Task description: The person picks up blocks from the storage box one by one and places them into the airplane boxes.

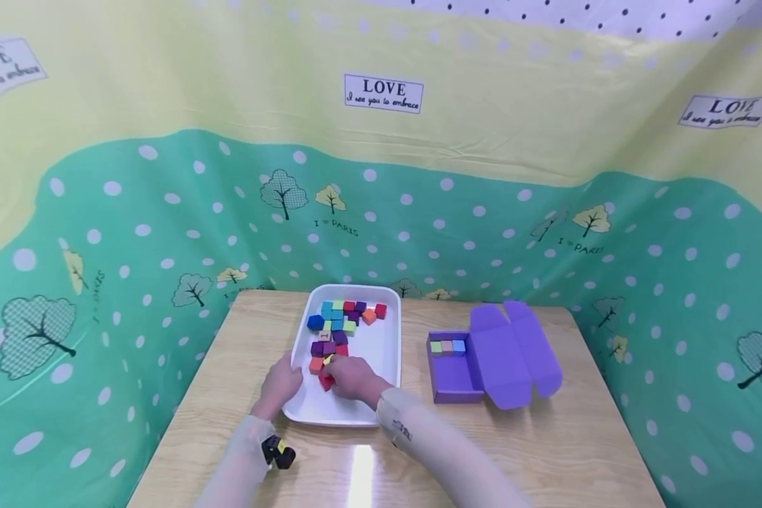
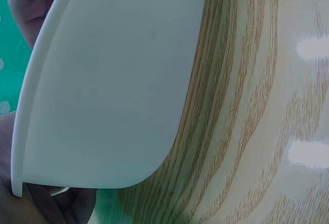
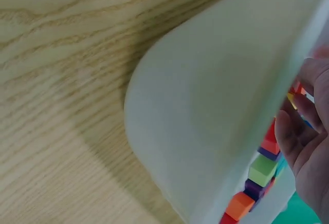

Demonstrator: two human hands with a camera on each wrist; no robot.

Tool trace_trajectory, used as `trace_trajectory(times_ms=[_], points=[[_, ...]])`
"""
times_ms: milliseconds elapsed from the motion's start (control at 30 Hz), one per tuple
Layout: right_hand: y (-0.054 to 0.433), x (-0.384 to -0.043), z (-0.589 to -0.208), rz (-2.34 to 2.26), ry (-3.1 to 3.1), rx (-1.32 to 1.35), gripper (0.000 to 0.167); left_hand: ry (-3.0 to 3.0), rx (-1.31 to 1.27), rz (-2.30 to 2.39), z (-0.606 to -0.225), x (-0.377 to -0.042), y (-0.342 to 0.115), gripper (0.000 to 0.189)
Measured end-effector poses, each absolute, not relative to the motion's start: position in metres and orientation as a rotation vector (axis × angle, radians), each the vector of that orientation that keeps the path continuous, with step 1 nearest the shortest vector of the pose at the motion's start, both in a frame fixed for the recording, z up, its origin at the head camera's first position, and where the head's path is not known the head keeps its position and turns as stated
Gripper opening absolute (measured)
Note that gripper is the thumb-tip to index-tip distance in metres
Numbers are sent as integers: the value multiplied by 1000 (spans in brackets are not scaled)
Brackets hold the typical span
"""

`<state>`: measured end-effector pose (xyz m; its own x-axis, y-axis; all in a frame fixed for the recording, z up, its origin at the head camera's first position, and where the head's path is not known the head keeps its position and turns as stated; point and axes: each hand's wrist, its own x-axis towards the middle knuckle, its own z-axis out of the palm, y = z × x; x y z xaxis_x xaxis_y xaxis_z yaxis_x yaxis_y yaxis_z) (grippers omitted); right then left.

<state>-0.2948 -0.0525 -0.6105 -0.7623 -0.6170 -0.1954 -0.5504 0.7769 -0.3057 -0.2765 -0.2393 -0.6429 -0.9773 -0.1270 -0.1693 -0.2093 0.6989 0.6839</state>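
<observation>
My left hand (image 1: pixel 281 384) grips the left rim of a white tray (image 1: pixel 387 353); in the left wrist view its fingers (image 2: pixel 82 203) curl under the rim. Colored wooden cubes lie in the tray's left half. My right hand (image 1: pixel 355 379) is down inside the tray at the near cubes, fingers curled. A red cube (image 1: pixel 326 382) and a yellow cube (image 1: pixel 328 360) show right at its fingertips. The right wrist view has the tray wall in front of part of this hand (image 3: pixel 313 131), and I cannot tell whether it holds a cube.
Right of the tray stands an open purple box (image 1: pixel 457 396), its lid (image 1: pixel 511 356) folded out to the right. A row of cubes (image 1: pixel 447 346) lies along its far side. A wooden table (image 1: pixel 330 473) bears everything, with a patterned cloth (image 1: pixel 381 212) hanging behind and at both sides.
</observation>
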Motion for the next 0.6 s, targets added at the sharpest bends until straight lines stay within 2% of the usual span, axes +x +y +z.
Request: trace_trajectory(times_ms=[200, 600], points=[[-56, -295, -625, -279, 2710, -905, 44, 2788, -285, 1161, -643, -275, -239, 47], [-65, -289, -624, -189, 2750, -949, 27, 2856, -261, 1128, -646, -276, -240, 45]])
